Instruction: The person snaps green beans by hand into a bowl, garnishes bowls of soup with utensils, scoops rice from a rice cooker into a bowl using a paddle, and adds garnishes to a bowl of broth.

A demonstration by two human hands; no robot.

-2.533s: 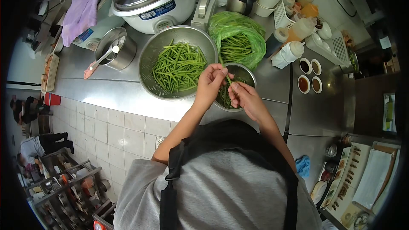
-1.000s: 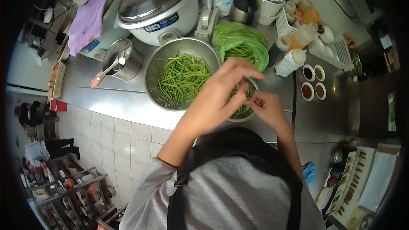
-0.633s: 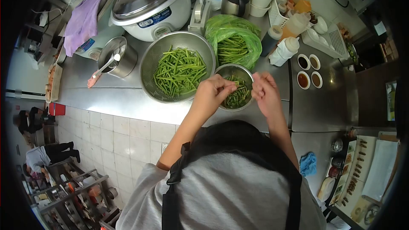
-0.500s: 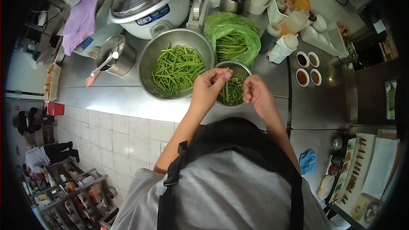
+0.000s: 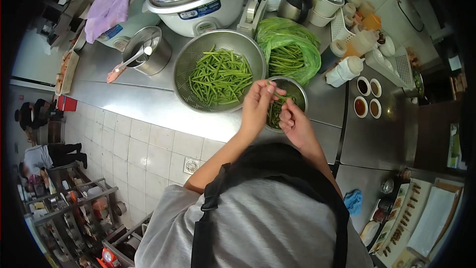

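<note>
Over a small metal bowl, my left hand pinches a green bean between thumb and fingertips. Closed on the bean's other end is my right hand, close beside the left. Inside the bowl lie thin green scraps, partly hidden by my hands. A large perforated colander stands to the left, holding a heap of cut green beans. Behind the bowl, an open green plastic bag is filled with long whole beans.
A rice cooker and a tape dispenser stand behind the colander. The metal pot at left holds a utensil. Sauce bottles and small sauce cups are on the right. Two people are far left.
My right hand has moved in from the bowl's right side and now grips the bean held by my left hand. The whole view has shifted slightly.
</note>
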